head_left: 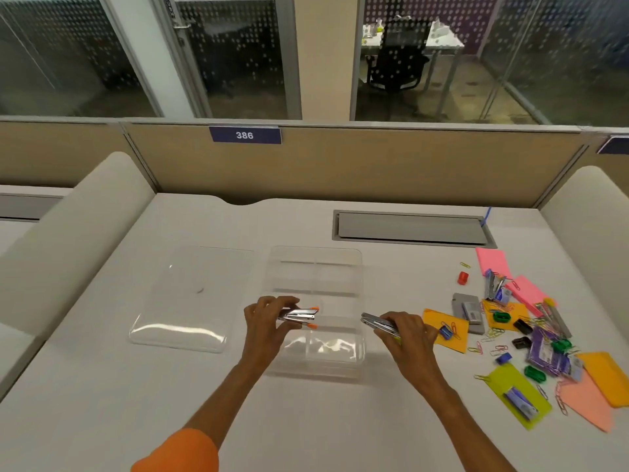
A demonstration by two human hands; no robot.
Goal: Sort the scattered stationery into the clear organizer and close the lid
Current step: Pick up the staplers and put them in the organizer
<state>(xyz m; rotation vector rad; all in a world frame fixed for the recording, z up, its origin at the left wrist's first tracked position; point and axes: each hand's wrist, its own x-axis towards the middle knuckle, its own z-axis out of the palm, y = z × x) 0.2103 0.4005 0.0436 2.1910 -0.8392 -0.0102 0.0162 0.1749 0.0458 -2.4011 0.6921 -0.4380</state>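
Note:
The clear organizer (316, 267) stands open in the middle of the white desk, its compartments showing. Its clear lid (190, 294) lies flat to its left. My left hand (263, 323) is shut on a silver stapler with orange tips (301, 315), held over the organizer's left side. My right hand (406, 330) is shut on a second silver stapler (377, 323), just off the organizer's right edge. Scattered stationery lies to the right: sticky-note pads (446, 330), paper clips (495, 332), binder clips (502, 316) and another stapler (520, 401).
A grey cable hatch (412, 228) is set into the desk behind the organizer. A small red item (463, 278) stands near a pink pad (492, 262). Beige partitions enclose the desk at the back and sides, one with a tag reading 386 (245, 135).

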